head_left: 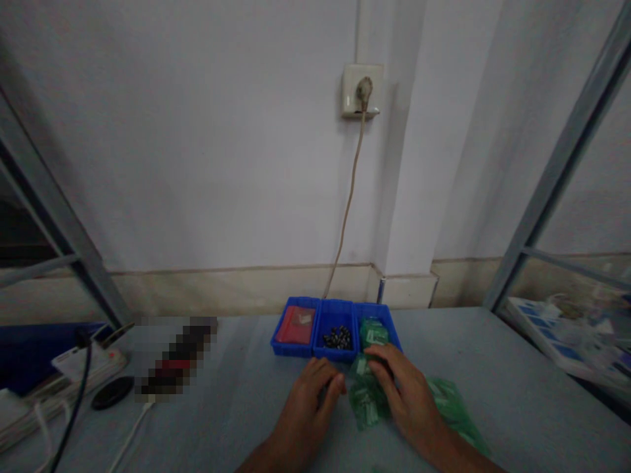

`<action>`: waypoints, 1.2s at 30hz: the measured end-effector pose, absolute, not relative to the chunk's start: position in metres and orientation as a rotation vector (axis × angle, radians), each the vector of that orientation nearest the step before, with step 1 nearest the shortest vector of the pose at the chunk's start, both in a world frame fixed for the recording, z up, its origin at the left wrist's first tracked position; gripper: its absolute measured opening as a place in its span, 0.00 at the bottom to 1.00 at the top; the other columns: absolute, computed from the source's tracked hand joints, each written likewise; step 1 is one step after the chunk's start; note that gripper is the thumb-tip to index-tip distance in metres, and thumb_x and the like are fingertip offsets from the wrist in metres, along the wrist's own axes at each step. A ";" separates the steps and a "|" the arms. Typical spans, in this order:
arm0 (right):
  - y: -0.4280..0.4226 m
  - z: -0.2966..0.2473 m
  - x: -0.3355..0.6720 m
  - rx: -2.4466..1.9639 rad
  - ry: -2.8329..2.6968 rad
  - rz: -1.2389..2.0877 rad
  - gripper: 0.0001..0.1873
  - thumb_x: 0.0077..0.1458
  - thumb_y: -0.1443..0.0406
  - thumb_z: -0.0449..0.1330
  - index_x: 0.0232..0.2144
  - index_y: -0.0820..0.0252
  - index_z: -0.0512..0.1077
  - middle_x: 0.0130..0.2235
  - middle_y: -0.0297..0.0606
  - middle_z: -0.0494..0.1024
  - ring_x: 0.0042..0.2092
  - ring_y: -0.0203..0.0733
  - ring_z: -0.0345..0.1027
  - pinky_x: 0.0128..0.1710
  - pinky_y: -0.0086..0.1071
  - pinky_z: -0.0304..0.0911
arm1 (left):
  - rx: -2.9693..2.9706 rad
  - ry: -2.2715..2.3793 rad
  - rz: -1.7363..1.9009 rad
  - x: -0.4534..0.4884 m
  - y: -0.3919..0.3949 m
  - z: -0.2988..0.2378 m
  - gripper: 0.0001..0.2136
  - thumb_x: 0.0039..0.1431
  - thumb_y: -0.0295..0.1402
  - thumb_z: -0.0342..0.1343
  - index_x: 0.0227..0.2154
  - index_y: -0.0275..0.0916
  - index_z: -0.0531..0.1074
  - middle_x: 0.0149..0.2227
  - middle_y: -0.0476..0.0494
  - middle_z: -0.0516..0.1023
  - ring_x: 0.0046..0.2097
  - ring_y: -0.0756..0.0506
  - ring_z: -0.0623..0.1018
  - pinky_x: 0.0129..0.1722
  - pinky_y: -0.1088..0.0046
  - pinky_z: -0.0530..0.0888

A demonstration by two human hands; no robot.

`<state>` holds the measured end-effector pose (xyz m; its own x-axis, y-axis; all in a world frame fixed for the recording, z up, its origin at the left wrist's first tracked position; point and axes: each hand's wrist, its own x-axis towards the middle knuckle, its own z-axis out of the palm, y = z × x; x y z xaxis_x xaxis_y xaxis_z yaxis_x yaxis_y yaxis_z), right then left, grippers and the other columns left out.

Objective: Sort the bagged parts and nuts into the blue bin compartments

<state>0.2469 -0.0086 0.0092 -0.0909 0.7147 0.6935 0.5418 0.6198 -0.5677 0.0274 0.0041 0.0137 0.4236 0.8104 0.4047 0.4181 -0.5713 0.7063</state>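
Note:
My left hand hovers just above the table in front of the blue trays, its fingers loosely curled and the thumb apart from them, with nothing visible in it. To its right, my right hand has bent fingers and thumb closed on small green plastic packets with white labels. More green packets fill the right-hand blue tray. The middle blue tray contains small black-and-silver pieces. In the left-hand blue tray lie red packets with a small clear bag on top.
A larger green plastic bag lies beside my right forearm. At left are a pixelated object with a white cable, a black round disc and a power strip. Metal frame posts flank the table; a cord hangs from the wall socket.

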 end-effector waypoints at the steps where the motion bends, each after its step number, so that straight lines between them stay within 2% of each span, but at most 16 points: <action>1: -0.006 0.009 0.250 -1.044 -1.727 0.175 0.09 0.74 0.64 0.55 0.50 0.51 0.74 0.44 0.38 0.81 0.45 0.46 0.77 0.47 0.36 0.72 | 2.180 1.036 1.012 0.028 0.004 0.014 0.17 0.78 0.40 0.46 0.33 0.41 0.73 0.36 0.45 0.78 0.40 0.43 0.76 0.47 0.64 0.71; 4: 0.003 0.012 0.260 -1.091 -1.607 0.057 0.08 0.74 0.63 0.55 0.46 0.53 0.74 0.41 0.38 0.80 0.43 0.47 0.76 0.45 0.37 0.71 | 2.194 1.027 1.001 0.028 0.004 0.014 0.16 0.78 0.38 0.46 0.34 0.41 0.73 0.36 0.44 0.78 0.41 0.43 0.77 0.46 0.65 0.72; 7: 0.013 0.017 0.271 -1.122 -1.561 -0.090 0.08 0.74 0.63 0.54 0.47 0.54 0.74 0.45 0.42 0.80 0.47 0.50 0.74 0.50 0.43 0.69 | 2.213 0.997 1.000 0.027 0.003 0.015 0.14 0.78 0.36 0.47 0.35 0.41 0.74 0.37 0.44 0.79 0.42 0.43 0.78 0.46 0.65 0.73; 10: 0.022 0.017 0.279 -1.190 -1.663 -0.146 0.08 0.73 0.63 0.55 0.48 0.53 0.74 0.44 0.43 0.80 0.47 0.53 0.72 0.50 0.47 0.68 | 2.265 0.930 0.980 0.028 0.001 0.016 0.12 0.77 0.35 0.49 0.41 0.42 0.77 0.41 0.43 0.80 0.45 0.43 0.79 0.49 0.64 0.75; 14: 0.029 0.011 0.284 -1.278 -1.841 -0.092 0.09 0.73 0.65 0.54 0.46 0.54 0.75 0.43 0.42 0.82 0.46 0.53 0.71 0.48 0.46 0.68 | 2.363 0.859 0.932 0.028 -0.001 0.018 0.11 0.76 0.33 0.51 0.51 0.45 0.78 0.48 0.42 0.80 0.50 0.42 0.79 0.55 0.61 0.75; 17: 0.028 0.012 0.285 -1.319 -1.851 -0.116 0.10 0.73 0.64 0.54 0.43 0.54 0.76 0.42 0.41 0.83 0.45 0.53 0.72 0.47 0.46 0.65 | 2.388 0.861 0.872 0.027 -0.002 0.021 0.13 0.76 0.32 0.51 0.54 0.46 0.78 0.51 0.41 0.80 0.54 0.41 0.77 0.57 0.59 0.75; 22: 0.020 0.020 0.278 -1.327 -1.972 -0.144 0.14 0.75 0.60 0.53 0.38 0.54 0.76 0.38 0.38 0.83 0.43 0.49 0.72 0.52 0.47 0.60 | 2.461 0.884 0.745 0.026 -0.003 0.022 0.16 0.72 0.34 0.58 0.59 0.50 0.76 0.59 0.42 0.77 0.60 0.38 0.74 0.62 0.54 0.71; 27: 0.020 0.018 0.276 -1.336 -2.072 -0.240 0.15 0.76 0.60 0.53 0.41 0.53 0.78 0.38 0.37 0.84 0.47 0.50 0.72 0.59 0.52 0.56 | 2.540 0.926 0.651 0.026 -0.001 0.016 0.21 0.64 0.41 0.68 0.58 0.52 0.76 0.64 0.42 0.75 0.64 0.34 0.71 0.62 0.48 0.68; 32: 0.022 0.012 0.279 -1.349 -2.046 -0.327 0.17 0.75 0.58 0.54 0.40 0.52 0.82 0.43 0.41 0.84 0.49 0.52 0.69 0.53 0.51 0.60 | 2.529 0.941 0.694 0.027 0.000 0.012 0.19 0.57 0.44 0.73 0.47 0.45 0.78 0.59 0.42 0.79 0.60 0.34 0.74 0.60 0.51 0.68; 36: 0.021 0.012 0.278 -1.381 -2.023 -0.339 0.18 0.75 0.58 0.53 0.41 0.54 0.82 0.45 0.43 0.81 0.48 0.53 0.68 0.50 0.49 0.62 | 2.494 0.989 0.721 0.029 0.002 0.012 0.17 0.57 0.38 0.73 0.45 0.43 0.75 0.54 0.43 0.80 0.57 0.35 0.76 0.58 0.54 0.69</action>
